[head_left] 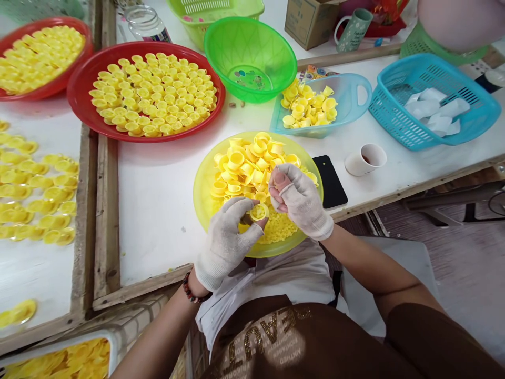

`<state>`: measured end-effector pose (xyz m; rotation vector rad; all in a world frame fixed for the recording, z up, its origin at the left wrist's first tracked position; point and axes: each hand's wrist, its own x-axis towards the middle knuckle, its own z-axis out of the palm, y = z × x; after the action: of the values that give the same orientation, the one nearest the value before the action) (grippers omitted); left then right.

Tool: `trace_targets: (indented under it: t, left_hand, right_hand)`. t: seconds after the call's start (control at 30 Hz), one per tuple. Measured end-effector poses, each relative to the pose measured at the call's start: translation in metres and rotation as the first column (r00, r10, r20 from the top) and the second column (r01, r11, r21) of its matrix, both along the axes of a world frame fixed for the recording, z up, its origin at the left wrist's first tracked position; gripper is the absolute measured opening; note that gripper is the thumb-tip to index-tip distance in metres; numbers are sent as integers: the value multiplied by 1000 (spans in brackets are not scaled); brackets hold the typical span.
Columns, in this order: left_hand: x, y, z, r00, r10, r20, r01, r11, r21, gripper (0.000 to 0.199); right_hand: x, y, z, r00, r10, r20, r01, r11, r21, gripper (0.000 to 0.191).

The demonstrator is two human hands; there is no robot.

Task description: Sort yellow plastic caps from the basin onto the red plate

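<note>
Between the thumb and fingers of my left hand [224,242] is a small yellow plastic cup [259,212], its open mouth facing up with pale yellow bits inside. My right hand [303,202] is closed in a pinch just right of that cup; anything in its fingertips is too small to make out. Both hands wear white gloves with some fingertips bare. Below them a translucent yellow basin [202,197] sits at the table's edge, over my lap. Loose yellow cups [244,166] are heaped in its far part, and small yellow granules [278,229] lie in the near part.
Red trays [74,100] of upright yellow cups stand back left. Behind the basin are a green bowl [272,47], a blue scoop-shaped container [347,113] with more cups, and a blue basket [398,123]. A black phone [331,184] and paper cup [365,160] lie right.
</note>
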<state>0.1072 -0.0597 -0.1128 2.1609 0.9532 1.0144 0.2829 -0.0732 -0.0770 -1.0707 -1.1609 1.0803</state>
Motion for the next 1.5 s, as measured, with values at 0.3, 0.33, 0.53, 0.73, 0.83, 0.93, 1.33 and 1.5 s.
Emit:
trace_targets:
  t: [0.3, 0.33, 0.53, 0.73, 0.83, 0.93, 1.33, 1.5]
  left_hand:
    - [-9, -6, 0, 987, 150, -63, -131, 962, 239, 23]
    - [-11, -7, 1, 983, 170, -64, -148, 954, 263, 21]
    - [-54, -10, 4, 960, 279, 21, -278, 942, 190, 22]
    - [-76, -22, -1, 962, 273, 9, -272, 956, 110, 22]
    - [-65, -24, 1, 981, 196, -5, -194, 971, 139, 23]
    - [-52, -19, 0, 988, 152, 5, -150, 972, 182, 23]
    - [-41, -8, 6, 992, 123, 25, -126, 975, 185, 20]
    - [-41, -14, 9, 992, 64, -106, -50, 990, 132, 19]
  right_hand:
    - [26, -18, -1, 358, -50, 932, -319, 932, 173, 17]
    - [25, -21, 0, 298, -59, 953, -329, 930, 161, 17]
    - [22, -31, -9, 204, -20, 979, -445, 889, 111, 17]
    - [-1, -22, -10, 417, -58, 907, -527, 798, 293, 38]
    - [-12, -15, -2, 269, -113, 956, -619, 740, 262, 41]
    - [-5, -11, 5, 154, -171, 973, -650, 724, 230, 36]
    - [20, -26, 3, 239, -142, 961, -549, 796, 254, 40]
    - [11, -23, 2, 147, -115, 982, -647, 740, 184, 48]
